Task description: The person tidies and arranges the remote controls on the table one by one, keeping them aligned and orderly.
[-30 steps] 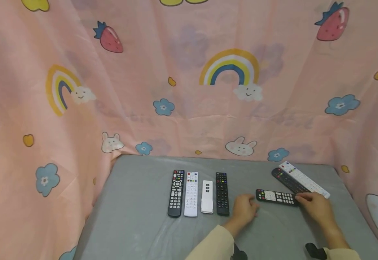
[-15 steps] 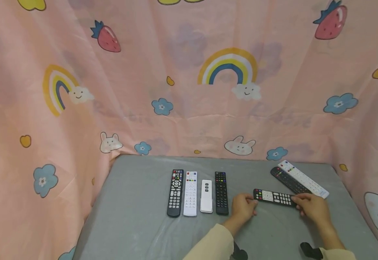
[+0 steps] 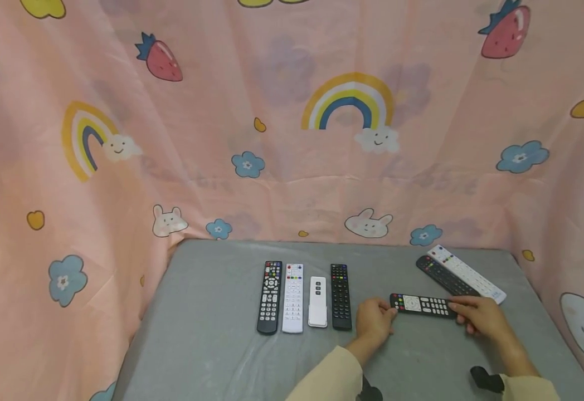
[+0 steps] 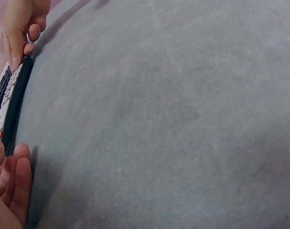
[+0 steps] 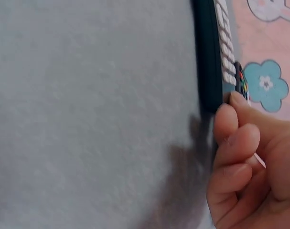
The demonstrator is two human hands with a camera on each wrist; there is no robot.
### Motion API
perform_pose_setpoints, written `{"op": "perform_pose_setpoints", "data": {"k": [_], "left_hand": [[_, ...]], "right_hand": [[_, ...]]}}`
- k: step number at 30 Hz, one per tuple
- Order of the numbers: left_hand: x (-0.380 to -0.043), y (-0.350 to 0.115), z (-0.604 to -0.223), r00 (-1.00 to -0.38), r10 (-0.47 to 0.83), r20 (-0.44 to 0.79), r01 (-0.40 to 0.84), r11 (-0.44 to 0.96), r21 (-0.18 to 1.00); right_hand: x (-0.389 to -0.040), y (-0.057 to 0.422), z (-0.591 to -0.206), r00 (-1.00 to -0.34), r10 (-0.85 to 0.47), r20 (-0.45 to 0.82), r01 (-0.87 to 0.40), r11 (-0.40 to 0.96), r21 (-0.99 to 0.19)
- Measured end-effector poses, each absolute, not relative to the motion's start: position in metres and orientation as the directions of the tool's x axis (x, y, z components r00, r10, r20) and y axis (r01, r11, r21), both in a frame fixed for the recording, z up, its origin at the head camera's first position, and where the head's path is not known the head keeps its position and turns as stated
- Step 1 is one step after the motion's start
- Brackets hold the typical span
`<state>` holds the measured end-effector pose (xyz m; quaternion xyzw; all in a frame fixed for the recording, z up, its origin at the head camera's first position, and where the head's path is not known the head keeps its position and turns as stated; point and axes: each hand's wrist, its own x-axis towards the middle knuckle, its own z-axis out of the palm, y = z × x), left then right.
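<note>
A black remote control (image 3: pixel 424 305) with white and coloured buttons lies crosswise between the two hands, right of the table's middle. My left hand (image 3: pixel 374 321) pinches its left end by the coloured buttons; in the left wrist view the thumb lies over that end of the remote (image 4: pixel 16 98). At the other end, my right hand (image 3: pixel 487 320) pinches the remote between thumb and fingers, as the right wrist view also shows. Behind it, a slanted black remote control (image 3: pixel 444 277) lies beside a white remote control (image 3: pixel 465 273), their near ends partly behind the right hand.
Left of the hands, several remotes stand in an upright row: a black remote (image 3: pixel 269 298), a white remote (image 3: pixel 293 299), a short white remote (image 3: pixel 317 302) and another black remote (image 3: pixel 340 297). Grey cloth (image 3: pixel 212 323) covers the table. A pink printed curtain (image 3: pixel 282 189) hangs behind.
The black remote between the hands has shifted slightly left. My left hand, earlier just short of its left end, has taken hold there; the right hand kept its grip on the other end.
</note>
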<state>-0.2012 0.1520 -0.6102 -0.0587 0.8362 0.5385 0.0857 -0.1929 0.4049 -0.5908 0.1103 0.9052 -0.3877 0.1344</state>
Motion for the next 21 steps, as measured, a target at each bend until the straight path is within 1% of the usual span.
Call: {"op": "perform_pose_setpoints", "data": {"k": [5, 10, 13, 21], "left_hand": [[-0.201, 0.152, -0.611, -0.978, -0.003, -0.210, -0.190, 0.436, 0.880], [-0.200, 0.151, -0.611, -0.981, 0.009, -0.196, -0.172, 0.439, 0.882], [-0.200, 0.151, -0.610, -0.983, 0.008, -0.185, -0.163, 0.437, 0.884], [-0.200, 0.152, -0.610, -0.982, -0.014, -0.186, -0.173, 0.446, 0.878]], "right_hand": [[-0.196, 0.411, -0.588, -0.934, -0.010, -0.358, 0.253, 0.688, -0.680], [-0.197, 0.416, -0.588, -0.939, -0.080, -0.334, 0.196, 0.675, -0.712], [-0.197, 0.417, -0.588, -0.938, -0.091, -0.336, 0.195, 0.661, -0.725], [-0.198, 0.414, -0.586, -0.925, -0.044, -0.378, 0.256, 0.661, -0.705]]}}
